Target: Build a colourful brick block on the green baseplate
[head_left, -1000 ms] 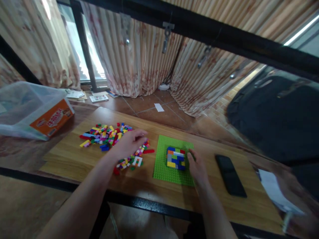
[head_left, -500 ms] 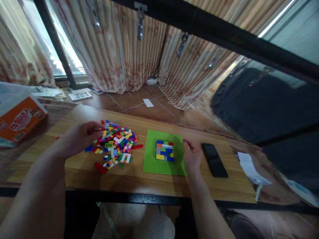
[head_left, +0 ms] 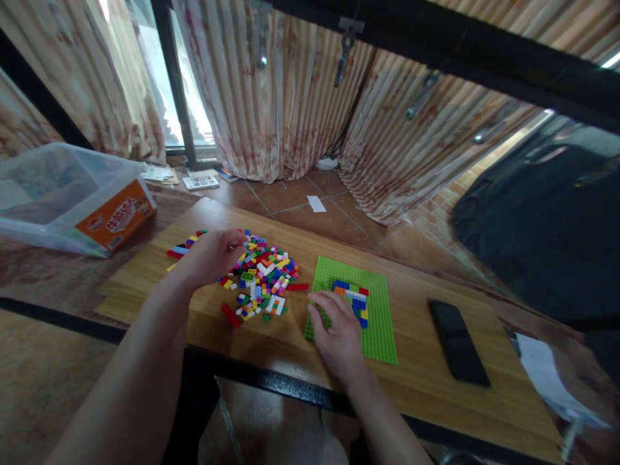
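Note:
My left hand (head_left: 216,258) is over the left side of a heap of small coloured toy bricks (head_left: 264,274). Its thumb and fingers are drawn together at the tips; whatever they may hold cannot be made out. My right hand (head_left: 341,332) reaches over the left front part of the green baseplate (head_left: 380,339), thumb and forefinger apart, with no brick visible between them. On the baseplate stands a flat block of joined bricks (head_left: 356,296) in blue, white, orange, red and yellow, partly covered by my right hand.
A black phone (head_left: 458,342) lies right of the baseplate on the wooden table (head_left: 411,387). A clear plastic bin (head_left: 72,187) with an orange label stands beyond the left end. Loose red bricks (head_left: 231,315) lie by the heap, and white paper (head_left: 552,378) is at the far right.
My right hand has gone from the baseplate's right edge to its left front part, its thumb now apart. My left hand stays at the heap. The view has swung left, showing more of the bin.

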`<state>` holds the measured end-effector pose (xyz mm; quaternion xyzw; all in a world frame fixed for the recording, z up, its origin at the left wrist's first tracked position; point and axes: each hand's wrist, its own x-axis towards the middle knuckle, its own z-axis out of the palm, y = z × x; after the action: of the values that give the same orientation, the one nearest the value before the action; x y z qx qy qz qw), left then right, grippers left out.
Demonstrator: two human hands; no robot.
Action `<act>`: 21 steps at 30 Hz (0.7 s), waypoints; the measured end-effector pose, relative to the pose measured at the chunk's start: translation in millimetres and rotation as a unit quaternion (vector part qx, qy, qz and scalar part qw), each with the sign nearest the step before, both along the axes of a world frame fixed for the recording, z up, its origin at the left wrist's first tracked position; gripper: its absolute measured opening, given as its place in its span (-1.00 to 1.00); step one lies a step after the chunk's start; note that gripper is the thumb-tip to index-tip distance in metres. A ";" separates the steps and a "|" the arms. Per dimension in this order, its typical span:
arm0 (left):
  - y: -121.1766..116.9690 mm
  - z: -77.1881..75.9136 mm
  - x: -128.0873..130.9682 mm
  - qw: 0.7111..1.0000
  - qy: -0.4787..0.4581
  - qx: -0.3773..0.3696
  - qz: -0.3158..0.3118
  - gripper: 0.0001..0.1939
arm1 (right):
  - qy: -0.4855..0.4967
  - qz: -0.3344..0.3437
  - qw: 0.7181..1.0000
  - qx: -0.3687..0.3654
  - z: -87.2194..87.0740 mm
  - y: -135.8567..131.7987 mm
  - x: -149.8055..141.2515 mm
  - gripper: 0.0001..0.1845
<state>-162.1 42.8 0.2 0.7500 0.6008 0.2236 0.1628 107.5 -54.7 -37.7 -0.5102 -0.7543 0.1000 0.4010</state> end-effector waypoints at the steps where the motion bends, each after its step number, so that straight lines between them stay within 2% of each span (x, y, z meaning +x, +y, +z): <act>1: 0.3 -0.8 0.1 1.000 0.005 0.006 -0.002 -0.66 | -0.013 0.016 1.000 0.000 -0.5 -1.1 -6.1 -0.80; 5: 2.9 -5.9 -1.4 0.999 0.017 0.017 -0.021 -0.64 | -0.059 0.058 0.997 0.003 -5.2 -1.9 -22.7 -0.80; 9: 3.4 -9.0 -2.2 0.999 0.018 0.015 -0.025 -0.63 | -0.088 0.066 0.994 -0.008 -12.7 -0.5 -28.2 -0.75; 17: -1.2 -2.5 7.0 0.999 0.044 0.010 -0.020 -0.64 | -0.106 0.052 0.993 -0.019 -18.0 3.2 -27.6 -0.76; 21: -1.4 -0.6 10.3 0.999 0.045 0.003 -0.012 -0.66 | -0.112 -0.006 0.994 -0.004 -16.3 9.2 -21.3 -0.76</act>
<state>-151.8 41.5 -0.3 0.7669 0.5980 0.1891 0.1360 86.2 -45.5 -54.0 -0.5240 -0.7910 0.0427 0.3128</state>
